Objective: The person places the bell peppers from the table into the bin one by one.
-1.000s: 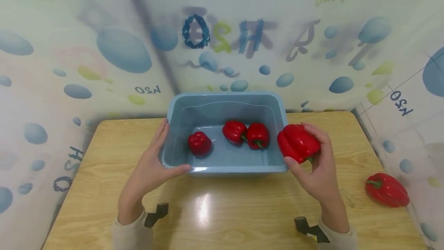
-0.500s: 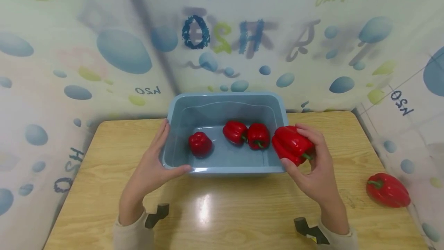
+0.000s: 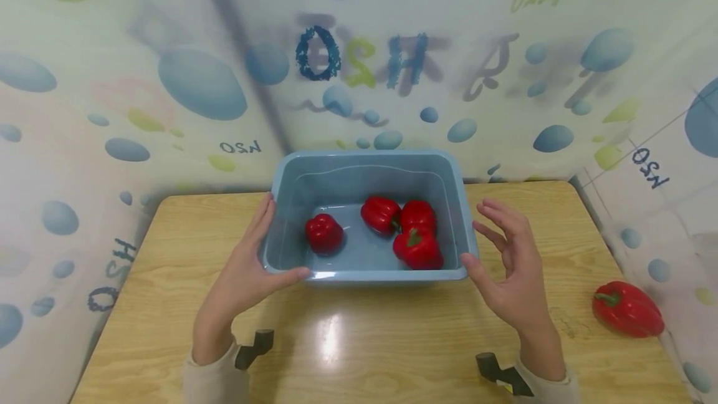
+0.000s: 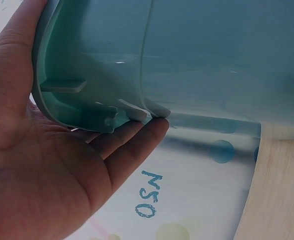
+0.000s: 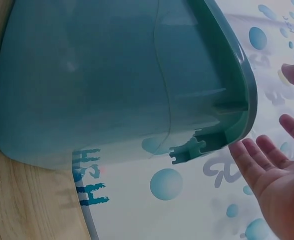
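A blue plastic tub [image 3: 359,276] stands at the back of the wooden table, with several red bell peppers inside. One bell pepper [image 3: 324,234] sits alone on the left. Two more lie near the middle and right, a pepper [image 3: 380,214] beside another pepper [image 3: 418,214]. In front of that last one rests a pepper [image 3: 418,249] with its stem up. My left hand [image 3: 247,273] spans the tub's front left corner, thumb along the front rim, straight fingers [image 4: 137,150] against the outer side. My right hand [image 3: 513,267], fingers spread and holding nothing, is just off the tub's right side.
Another red bell pepper [image 3: 627,308] lies on the table's right edge. The wooden table [image 3: 392,341] extends in front of the tub. A patterned white curtain [image 3: 359,111] hangs behind and along the sides.
My right hand brought a bell pepper left over the tub's right rim and let it go; it now lies inside. The left hand has stayed at the corner.
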Demonstrator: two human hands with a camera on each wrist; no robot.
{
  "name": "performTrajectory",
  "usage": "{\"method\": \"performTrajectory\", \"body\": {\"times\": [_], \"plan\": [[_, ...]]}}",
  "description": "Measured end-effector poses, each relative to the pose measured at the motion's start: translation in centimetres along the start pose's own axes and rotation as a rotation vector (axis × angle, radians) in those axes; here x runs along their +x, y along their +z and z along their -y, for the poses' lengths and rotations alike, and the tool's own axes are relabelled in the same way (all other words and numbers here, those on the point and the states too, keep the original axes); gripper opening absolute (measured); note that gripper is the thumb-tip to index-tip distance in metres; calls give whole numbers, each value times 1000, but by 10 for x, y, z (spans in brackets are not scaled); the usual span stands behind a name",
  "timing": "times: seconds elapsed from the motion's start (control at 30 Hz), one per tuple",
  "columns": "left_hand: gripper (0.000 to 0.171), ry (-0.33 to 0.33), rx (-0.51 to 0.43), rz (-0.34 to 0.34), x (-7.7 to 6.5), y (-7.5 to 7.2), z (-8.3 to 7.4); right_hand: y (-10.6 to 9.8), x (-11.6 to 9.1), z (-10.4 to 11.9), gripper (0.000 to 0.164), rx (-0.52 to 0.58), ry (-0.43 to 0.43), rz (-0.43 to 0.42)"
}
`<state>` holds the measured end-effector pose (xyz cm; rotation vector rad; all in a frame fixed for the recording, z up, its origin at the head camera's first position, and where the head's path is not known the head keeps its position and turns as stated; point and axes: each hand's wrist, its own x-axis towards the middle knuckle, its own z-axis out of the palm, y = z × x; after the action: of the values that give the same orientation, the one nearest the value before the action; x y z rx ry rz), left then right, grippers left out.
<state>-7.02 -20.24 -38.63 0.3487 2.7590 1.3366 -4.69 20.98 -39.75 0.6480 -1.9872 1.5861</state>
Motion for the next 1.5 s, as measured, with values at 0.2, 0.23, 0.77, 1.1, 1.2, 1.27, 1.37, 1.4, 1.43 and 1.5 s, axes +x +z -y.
{"method": "performTrajectory", "body": {"times": [0.2,0.23,0.77,1.1,1.2,1.27,1.37,1.4,1.43,1.5], "plan": [[128,-7,-2,-2,0,1,0,-1,-1,-2,66,-1,-11,-6],[128,-9,-2,-3,0,1,0,-1,-1,-3,66,-4,-10,-6],[128,-9,-10,-6,0,2,1,1,-2,-5,70,1,28,6],[127,-11,-2,-1,1,1,0,0,-3,-6,71,-9,37,10],[127,-8,-1,-3,1,2,1,0,-4,-7,72,-6,40,13],[126,-4,-1,-1,2,3,1,-1,-5,-7,72,-7,42,14],[126,-1,-9,1,3,3,1,-3,-5,-8,72,-15,44,13],[126,1,-13,0,3,4,1,-3,-6,-8,71,-21,46,13],[126,0,-17,0,3,4,1,-4,-6,-8,71,-29,49,12],[126,-1,-24,-3,3,4,1,-5,-7,-8,70,-43,59,10]]}}
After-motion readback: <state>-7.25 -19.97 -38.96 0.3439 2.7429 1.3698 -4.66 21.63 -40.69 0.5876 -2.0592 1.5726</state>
